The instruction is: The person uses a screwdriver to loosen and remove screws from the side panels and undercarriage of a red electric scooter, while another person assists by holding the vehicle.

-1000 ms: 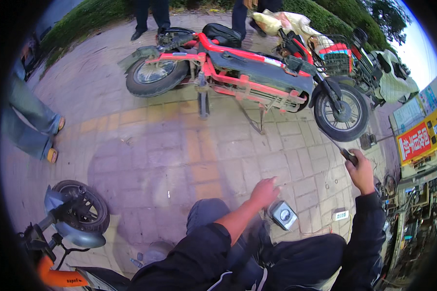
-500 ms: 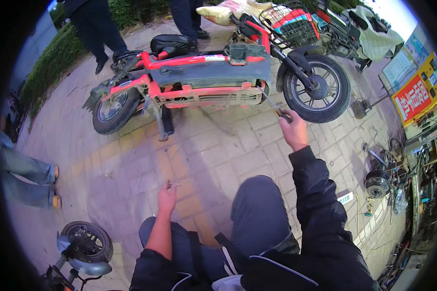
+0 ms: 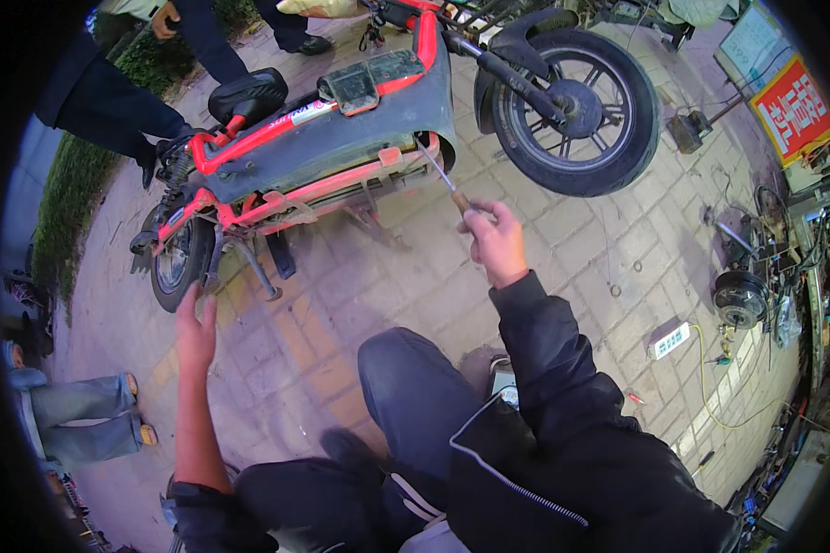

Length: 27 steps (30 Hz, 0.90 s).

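Observation:
A red and grey electric bike lies on its side on the paving, its front wheel at the right and rear wheel at the left. My right hand is closed round the brown handle of a screwdriver. The metal shaft slants up to the front end of the bike's lower panel; I cannot tell exactly what its tip touches. My left hand is at the rear wheel's lower edge, by the kickstand, fingers apart with nothing visible in them.
Dark-trousered people stand behind the bike, and another person in jeans at the left. To the right lie a white power strip with a yellow cord, a wheel hub, a metal block and a red sign.
My view has shifted closer to the bike. My left hand has moved forward to the rear wheel. My right hand still holds the screwdriver against the front end of the panel.

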Each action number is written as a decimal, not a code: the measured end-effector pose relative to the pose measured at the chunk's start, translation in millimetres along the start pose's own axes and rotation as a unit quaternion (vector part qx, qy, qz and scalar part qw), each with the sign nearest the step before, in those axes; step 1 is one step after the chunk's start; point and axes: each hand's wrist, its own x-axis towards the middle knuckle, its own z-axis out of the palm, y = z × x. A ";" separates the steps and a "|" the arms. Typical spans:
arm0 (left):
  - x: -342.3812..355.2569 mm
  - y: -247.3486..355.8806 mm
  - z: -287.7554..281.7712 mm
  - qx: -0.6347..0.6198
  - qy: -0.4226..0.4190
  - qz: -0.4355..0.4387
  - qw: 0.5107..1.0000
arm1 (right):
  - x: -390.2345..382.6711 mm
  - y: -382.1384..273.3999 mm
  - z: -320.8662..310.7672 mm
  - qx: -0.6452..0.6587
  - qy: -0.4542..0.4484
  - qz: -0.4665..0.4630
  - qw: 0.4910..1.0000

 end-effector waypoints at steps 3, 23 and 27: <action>21.2 4.7 -7.6 0.039 -0.027 0.000 0.999 | 22.1 -4.7 1.9 0.067 -0.014 0.024 0.997; 111.4 -57.8 65.6 -0.019 -0.093 -0.151 0.984 | -38.8 15.5 -78.7 -0.069 -0.057 -0.030 0.995; 115.9 -75.3 66.7 -0.056 -0.061 -0.140 0.987 | -65.3 40.8 -64.5 -0.058 -0.045 -0.036 0.997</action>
